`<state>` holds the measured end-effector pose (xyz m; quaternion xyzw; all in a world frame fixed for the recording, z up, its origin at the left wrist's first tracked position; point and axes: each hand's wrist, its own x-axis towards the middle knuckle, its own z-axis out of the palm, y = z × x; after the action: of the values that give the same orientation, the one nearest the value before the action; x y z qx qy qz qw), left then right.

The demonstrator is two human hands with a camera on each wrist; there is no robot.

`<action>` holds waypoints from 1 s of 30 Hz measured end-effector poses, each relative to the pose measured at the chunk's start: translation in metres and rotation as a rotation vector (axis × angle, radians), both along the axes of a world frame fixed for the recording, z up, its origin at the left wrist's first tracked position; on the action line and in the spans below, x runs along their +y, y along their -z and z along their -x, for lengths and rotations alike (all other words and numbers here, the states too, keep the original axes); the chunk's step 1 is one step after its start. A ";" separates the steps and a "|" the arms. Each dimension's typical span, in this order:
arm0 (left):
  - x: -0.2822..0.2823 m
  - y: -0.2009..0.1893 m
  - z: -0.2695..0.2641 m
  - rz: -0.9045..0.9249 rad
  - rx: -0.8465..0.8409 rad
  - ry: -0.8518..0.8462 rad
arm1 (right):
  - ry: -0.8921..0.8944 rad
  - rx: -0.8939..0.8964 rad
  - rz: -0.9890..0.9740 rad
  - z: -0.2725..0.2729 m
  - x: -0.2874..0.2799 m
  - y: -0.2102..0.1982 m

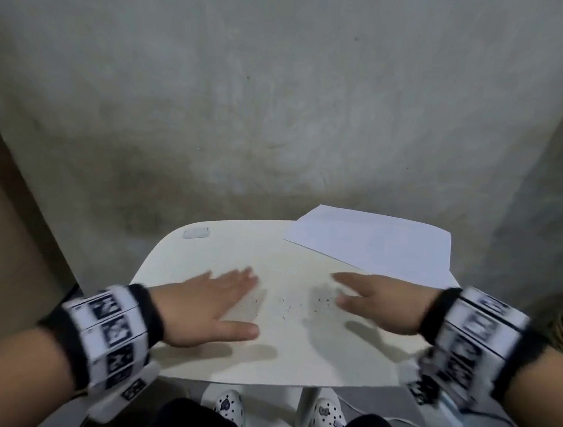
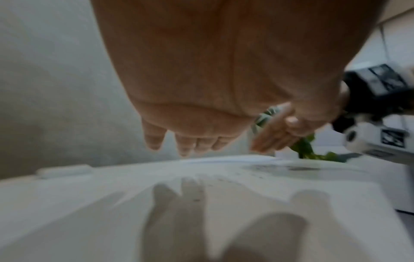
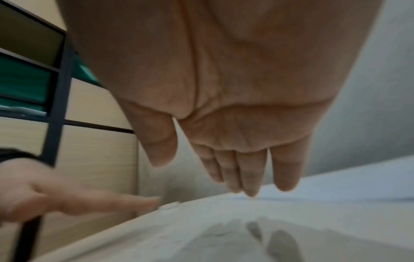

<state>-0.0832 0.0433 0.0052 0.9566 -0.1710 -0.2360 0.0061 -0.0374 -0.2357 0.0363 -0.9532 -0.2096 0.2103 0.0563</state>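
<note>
A small white table (image 1: 191, 352) carries a sheet of paper (image 1: 373, 246) at its far right corner. The left hand (image 1: 209, 306) and right hand (image 1: 385, 302) hover flat above it, fingers straight, holding nothing. Between them lie tiny dark specks (image 1: 295, 304), thinly scattered side to side, closest to the right fingertips.

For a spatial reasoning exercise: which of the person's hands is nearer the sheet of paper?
Right. The right hand is just short of the near edge of the paper; the left hand is farther off, over the left half of the table.
</note>
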 end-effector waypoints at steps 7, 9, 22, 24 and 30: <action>-0.006 0.039 0.043 0.005 -0.055 -0.412 | 0.310 -0.121 0.225 0.053 -0.008 0.062; -0.047 0.045 0.036 0.165 -0.079 -0.279 | 0.186 -0.130 0.070 0.054 0.028 0.071; -0.050 0.045 0.039 0.210 -0.060 -0.248 | 0.088 -0.129 -0.085 0.059 0.052 0.077; -0.059 0.034 0.037 0.376 -0.049 -0.194 | 0.086 -0.001 -0.368 0.057 0.063 0.060; 0.002 0.017 0.008 0.113 -0.078 -0.342 | 0.283 0.034 0.007 0.016 0.013 0.022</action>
<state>-0.0910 0.0455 -0.0121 0.9783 -0.0187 -0.1841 0.0932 -0.0534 -0.2223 0.0142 -0.9697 -0.0716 0.2171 0.0858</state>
